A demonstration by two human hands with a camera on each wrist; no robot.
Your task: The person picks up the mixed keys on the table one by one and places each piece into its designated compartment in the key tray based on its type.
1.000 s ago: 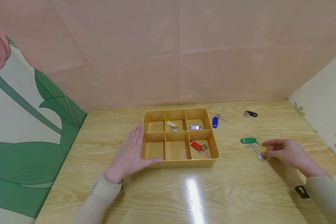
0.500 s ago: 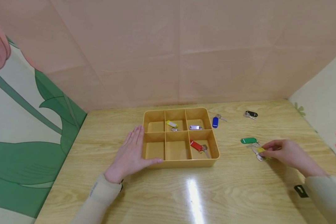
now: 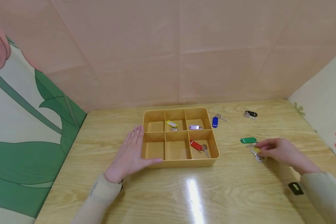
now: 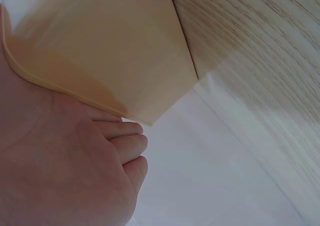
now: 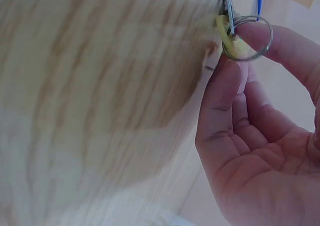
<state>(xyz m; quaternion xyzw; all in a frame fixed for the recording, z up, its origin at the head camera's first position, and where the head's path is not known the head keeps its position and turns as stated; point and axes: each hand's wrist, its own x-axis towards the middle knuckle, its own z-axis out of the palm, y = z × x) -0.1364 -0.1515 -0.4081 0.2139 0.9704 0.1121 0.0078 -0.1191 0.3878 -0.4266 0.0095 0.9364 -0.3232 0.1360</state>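
My right grip (image 3: 284, 152) is pinching a yellow plastic tag (image 3: 256, 150), and I'm risking its silver metal key (image 3: 258, 157) catching the green plastic tag (image 3: 248, 140) lying so close.

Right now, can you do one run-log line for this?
right grip: pinches yellow key tag | left grip: touches tray | red tag: in tray | green tag: on table

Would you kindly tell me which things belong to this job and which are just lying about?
In the job, it seems:
box, touched by left hand
held yellow tag, in right hand
red tag, pale tag, other yellow tag, inside the box

Lying about, though perhaps for the same job:
green tag, blue tag, black tag, on the table
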